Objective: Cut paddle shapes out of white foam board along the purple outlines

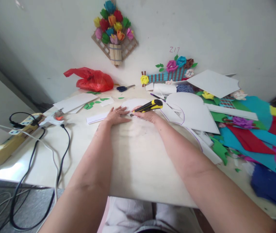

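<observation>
Directly ahead, the pale wooden tabletop (133, 158) lies bare from its near edge up to both hands, leaving free room between the forearms. Along its left edge a yellow power strip (2, 147) and black cables (31, 168) crowd in. On the right, a heap of coloured craft sheets (249, 142) spills toward the edge. On the wall, handwritten red figures (174, 49) read "217". The left hand (116, 116) lies flat with fingers spread, pressing down a rounded white paper sheet (134, 104) in the middle of the table's far half. The right hand (148, 115) is closed around a yellow-and-black utility knife (149, 105), whose tip points left at the sheet, just beside the left fingertips. Both arms are stretched forward.
</observation>
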